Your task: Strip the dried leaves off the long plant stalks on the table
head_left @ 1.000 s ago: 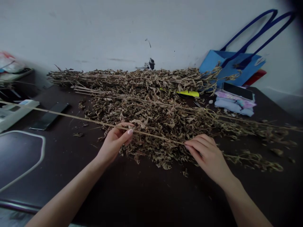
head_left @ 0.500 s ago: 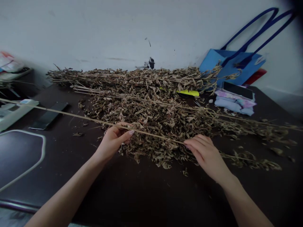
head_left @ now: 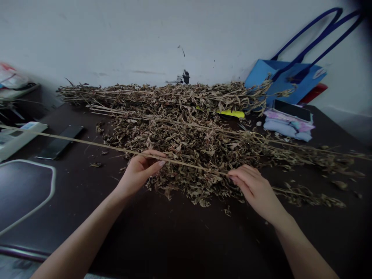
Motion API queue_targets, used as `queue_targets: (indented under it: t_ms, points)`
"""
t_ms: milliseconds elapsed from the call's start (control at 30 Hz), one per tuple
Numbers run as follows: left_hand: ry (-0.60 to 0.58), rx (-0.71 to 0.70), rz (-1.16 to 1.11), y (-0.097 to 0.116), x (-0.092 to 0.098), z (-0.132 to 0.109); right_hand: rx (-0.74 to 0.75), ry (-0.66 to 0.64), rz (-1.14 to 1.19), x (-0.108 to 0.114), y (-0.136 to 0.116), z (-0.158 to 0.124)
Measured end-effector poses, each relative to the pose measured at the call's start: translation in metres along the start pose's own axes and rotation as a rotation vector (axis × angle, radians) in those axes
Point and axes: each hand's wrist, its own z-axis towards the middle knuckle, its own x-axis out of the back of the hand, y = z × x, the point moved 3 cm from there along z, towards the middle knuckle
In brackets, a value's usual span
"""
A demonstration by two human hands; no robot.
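Note:
A long thin dried stem (head_left: 87, 142) stretches from the far left across the dark table to the right, bare on its left part and still leafy at its right end (head_left: 308, 195). My left hand (head_left: 139, 172) pinches the stem near its middle, fingers closed round it. My right hand (head_left: 255, 190) grips the same stem further right, fingers closed, just in front of a big heap of dried leaves and stalks (head_left: 188, 135).
A blue bag (head_left: 286, 79) with long handles leans on the white wall at back right, with a folded cloth and phone (head_left: 287, 120) before it. A yellow object (head_left: 232, 114) lies in the heap. A black flat item (head_left: 59, 141) and white device (head_left: 17, 137) lie left.
Both hands stay on the stem and barely shift. The right hand has edged slightly up and right along the stem; the leafy end lies a little lower right.

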Motion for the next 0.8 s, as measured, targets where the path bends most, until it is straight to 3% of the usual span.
queue_targets:
  t_ms: [200, 533, 800]
  points:
    - [0.056, -0.070, 0.083, 0.001, 0.000, -0.001, -0.012, 0.001, -0.027, 0.001, 0.001, -0.001]
    - [0.093, 0.034, -0.157, -0.005, 0.000, -0.001, 0.073, 0.120, -0.080, 0.001, -0.007, 0.001]
    - [0.041, -0.004, 0.045, -0.003, 0.000, -0.001, 0.107, 0.100, -0.127, -0.001, -0.009, 0.002]
